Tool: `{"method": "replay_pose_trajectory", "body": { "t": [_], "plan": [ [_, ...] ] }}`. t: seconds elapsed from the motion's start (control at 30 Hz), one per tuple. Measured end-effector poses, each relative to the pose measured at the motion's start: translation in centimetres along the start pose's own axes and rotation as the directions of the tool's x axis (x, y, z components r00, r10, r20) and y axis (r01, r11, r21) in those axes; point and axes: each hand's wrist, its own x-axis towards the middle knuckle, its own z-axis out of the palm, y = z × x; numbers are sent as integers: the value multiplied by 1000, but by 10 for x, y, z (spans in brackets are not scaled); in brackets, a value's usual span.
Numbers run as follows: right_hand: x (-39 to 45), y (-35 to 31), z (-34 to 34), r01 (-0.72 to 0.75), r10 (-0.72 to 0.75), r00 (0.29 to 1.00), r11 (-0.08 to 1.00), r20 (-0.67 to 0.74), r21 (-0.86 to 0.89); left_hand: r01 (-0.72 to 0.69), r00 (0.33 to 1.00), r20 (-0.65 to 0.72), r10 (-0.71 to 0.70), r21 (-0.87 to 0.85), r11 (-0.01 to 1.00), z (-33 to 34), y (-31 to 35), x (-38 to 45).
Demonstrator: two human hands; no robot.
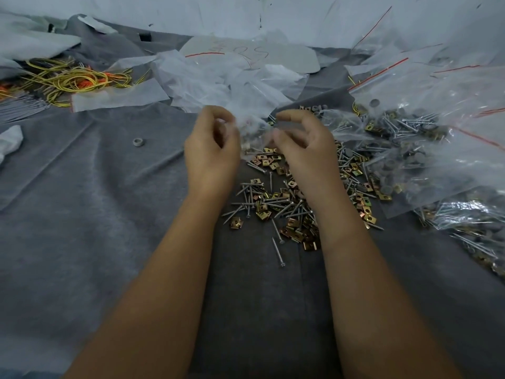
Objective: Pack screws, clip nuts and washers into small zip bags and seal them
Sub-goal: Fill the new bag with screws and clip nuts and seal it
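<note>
Clear plastic is what makes this hard to read: the small zip bag [252, 127] between both hands is blurred and see-through, so I can't tell what's in it. The left hand [211, 149] has its fingers curled with thumb and fingertips pinching the bag's left edge, and the right hand [306, 149] does the same on the right edge, as far as the blur lets me see. The bag sits up off the surface, just above the far end of the loose pile.

Everything lies on grey felt-like cloth [82, 201], wrinkled, with a pale wall behind. Loose screws [278, 253] and brass-coloured clip nuts [236, 222] are mixed in one heap under and between the forearms, way too many to count. The right forearm hides part of it.

One lone grey washer [138, 142] sits well apart on the left. More empty bags [207, 77] are heaped at the back, number unclear since they overlap. Filled bags [426, 138] with red zip lines pile up on the right, cut off by the frame edge. A tangle of yellow and orange wire [71, 79] is at far left.
</note>
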Motion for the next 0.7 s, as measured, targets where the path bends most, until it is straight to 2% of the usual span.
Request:
{"method": "replay_pose_trajectory", "body": {
  "t": [0.07,0.1,0.13,0.2,0.27,0.33,0.37,0.43,0.53,0.6,0.7],
  "plan": [
    [0,1,0,-52,52,998,998,17,-23,-37,968,-249,36,0,999,-7,1,4],
    [0,2,0,-36,38,999,993,13,-112,-66,936,-345,69,19,998,-12,1,7],
    [0,3,-1,9,-5,1000,969,18,-248,-96,906,-410,110,55,994,-18,1,9],
    [0,5,0,126,-89,991,849,96,-513,-126,876,-446,186,160,979,-26,-3,14],
    [0,6,3,218,-100,973,685,206,-696,-95,913,-350,208,314,945,-28,-8,16],
    [-1,8,7,243,-60,965,569,255,-786,-17,986,-142,88,441,897,-23,-12,15],
    [-1,8,8,231,-45,967,562,249,-794,25,999,-37,-8,478,878,-20,-13,13],
    [-1,10,8,222,-52,971,556,233,-801,88,982,97,-163,528,844,-16,-14,9],
    [0,12,7,240,-88,970,506,227,-828,112,967,138,-216,532,839,-14,-11,8],
    [0,12,6,221,-120,975,549,186,-806,121,968,133,-212,494,861,-13,-9,8],
    [-3,7,6,165,-145,986,726,86,-668,111,964,166,-209,460,881,-12,-8,7]
  ]
}}
